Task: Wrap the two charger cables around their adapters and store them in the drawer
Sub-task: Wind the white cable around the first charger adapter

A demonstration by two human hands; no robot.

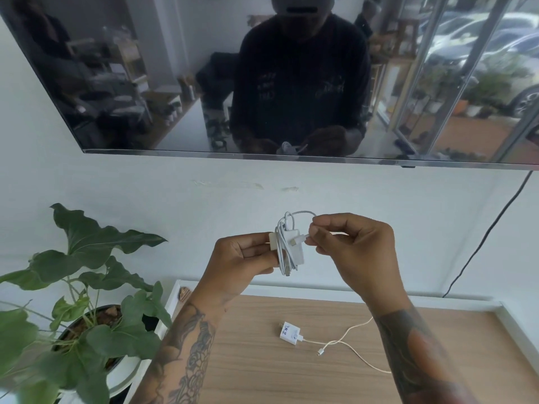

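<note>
My left hand [245,258] grips a white adapter [296,246] held up in front of the wall, with its white cable [284,249] looped round it several times. My right hand [350,243] pinches the cable's free end near the plug, whose tip lies against the adapter's face. A second white adapter [289,331] lies on the wooden top [262,368] below, plugged into its cable [347,342], which trails loose and unwound to the right under my right forearm.
A potted plant [81,304] with large green leaves stands at the left beside the wooden top. A wall-mounted dark screen [204,83] hangs above. A black cord [493,225] runs down the wall at the right. White raised edges border the wooden top.
</note>
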